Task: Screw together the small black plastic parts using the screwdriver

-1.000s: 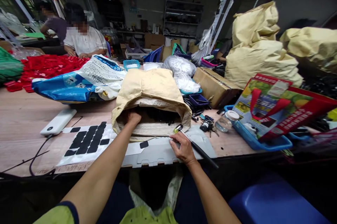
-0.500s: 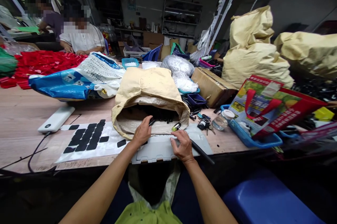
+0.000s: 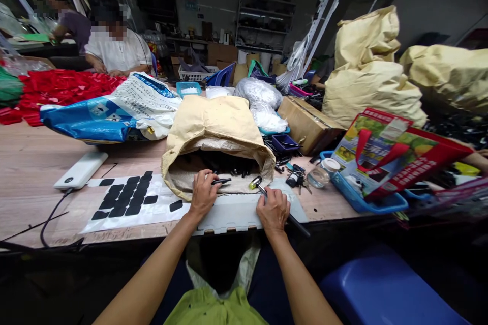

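Observation:
My left hand (image 3: 204, 194) is closed on a slim black pen-like piece (image 3: 221, 181), held level at the mouth of a tan sack (image 3: 215, 116). Several dark slender pieces (image 3: 234, 166) lie inside the sack. My right hand (image 3: 273, 209) is wrapped round a long black rod (image 3: 297, 224) with a silvery tip, which points up and left past the fingers. Just beyond that tip, a small yellow-green and silver cylinder (image 3: 255, 182) lies at the sack's lower lip. Below both hands is a pale grey board (image 3: 229, 214) on the table edge.
A white sheet with black rounded patches (image 3: 127, 195) and a white power bank (image 3: 81, 170) lie left. Keys (image 3: 305, 182), a clear jar (image 3: 320, 175) and a blue basket (image 3: 368, 203) stand right. Behind are a cardboard box (image 3: 310, 124) and red pieces (image 3: 68, 91). Two people sit far left.
My right hand has moved right and down and closed round the black rod. My left hand has shifted slightly right, turning the black piece level and showing more of it.

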Action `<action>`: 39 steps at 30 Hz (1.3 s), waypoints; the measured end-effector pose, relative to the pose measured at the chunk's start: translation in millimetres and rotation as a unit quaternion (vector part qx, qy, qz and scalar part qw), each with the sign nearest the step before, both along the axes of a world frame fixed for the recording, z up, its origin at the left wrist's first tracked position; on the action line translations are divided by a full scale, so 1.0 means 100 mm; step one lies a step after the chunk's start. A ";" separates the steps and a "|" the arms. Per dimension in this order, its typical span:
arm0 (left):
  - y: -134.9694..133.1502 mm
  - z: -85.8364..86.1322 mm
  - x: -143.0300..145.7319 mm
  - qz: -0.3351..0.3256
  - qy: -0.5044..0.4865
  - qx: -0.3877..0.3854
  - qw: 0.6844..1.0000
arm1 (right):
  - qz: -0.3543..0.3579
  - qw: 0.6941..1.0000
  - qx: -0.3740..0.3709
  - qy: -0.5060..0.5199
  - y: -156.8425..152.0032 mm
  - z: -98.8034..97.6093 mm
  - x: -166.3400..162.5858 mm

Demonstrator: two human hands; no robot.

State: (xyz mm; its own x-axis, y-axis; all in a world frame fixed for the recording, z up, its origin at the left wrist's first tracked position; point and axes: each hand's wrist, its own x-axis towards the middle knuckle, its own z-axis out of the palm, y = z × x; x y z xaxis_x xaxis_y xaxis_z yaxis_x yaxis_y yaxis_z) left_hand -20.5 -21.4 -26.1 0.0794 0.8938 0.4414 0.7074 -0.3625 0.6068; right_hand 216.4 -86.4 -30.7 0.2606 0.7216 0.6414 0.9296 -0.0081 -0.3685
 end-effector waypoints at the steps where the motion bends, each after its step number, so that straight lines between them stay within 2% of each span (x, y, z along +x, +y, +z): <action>1: -0.08 0.01 0.03 -0.023 0.005 -0.001 1.000 | -0.001 1.000 0.002 -0.002 0.00 0.00 -0.01; 4: -0.29 0.01 0.15 -0.112 0.024 -0.031 0.993 | -0.009 1.000 -0.012 -0.010 0.01 0.00 0.00; 6: -0.36 0.00 0.20 -0.138 0.024 -0.054 0.989 | -0.009 0.999 -0.029 -0.014 0.03 0.00 0.04; 9: -0.35 -0.01 0.23 -0.141 0.005 -0.077 0.987 | 0.008 0.999 -0.052 -0.003 0.01 0.04 0.11; 13: -0.31 0.02 0.22 -0.127 -0.002 -0.094 0.987 | 0.041 0.993 -0.104 0.048 -0.14 0.18 0.14; 20: -0.32 0.05 0.21 -0.139 0.000 -0.112 0.984 | 0.158 0.969 -0.122 0.147 -0.43 0.34 -0.14; 23: -0.32 0.06 0.21 -0.139 -0.002 -0.120 0.983 | 0.164 0.966 -0.141 0.143 -0.47 0.38 -0.25; 27: -0.32 0.08 0.21 -0.138 -0.003 -0.125 0.982 | 0.166 0.970 -0.123 0.131 -0.47 0.45 -0.34; 33: -0.32 0.05 0.23 -0.135 0.003 -0.118 0.984 | 0.150 0.976 -0.143 0.071 -0.46 0.46 -0.39; 39: -0.34 0.08 0.22 -0.135 -0.011 -0.125 0.983 | 0.153 0.974 -0.150 0.074 -0.47 0.58 -0.49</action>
State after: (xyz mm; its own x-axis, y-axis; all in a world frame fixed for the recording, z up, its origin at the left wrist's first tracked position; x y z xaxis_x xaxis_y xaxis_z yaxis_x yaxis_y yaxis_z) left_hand 2.0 -55.0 -18.0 0.3213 0.9225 0.2141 0.5922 -0.3722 0.7147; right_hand 167.2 -133.6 26.9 0.0770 0.9289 0.3622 0.8422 0.1339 -0.5223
